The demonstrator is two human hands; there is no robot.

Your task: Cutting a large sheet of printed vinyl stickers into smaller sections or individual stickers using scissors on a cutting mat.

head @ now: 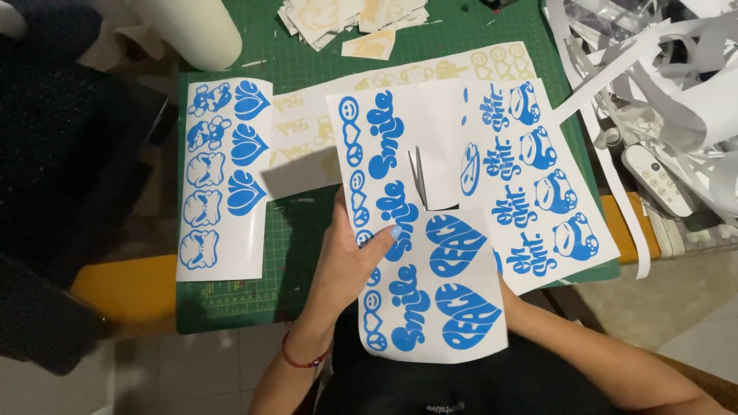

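Fingers (388,234) of left hand (346,265) pinch blue sticker sheet (430,230) over cutting mat (292,230).

sticker sheet (430,230): glossy white paper, blue print; cutting mat (300,230): matt green; remote (659,178): smooth white plastic; scraps (653,69): paper

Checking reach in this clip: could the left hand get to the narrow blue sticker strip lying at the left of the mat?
Probably yes. The left hand grips the big sticker sheet, and only bare green mat separates it from the strip.
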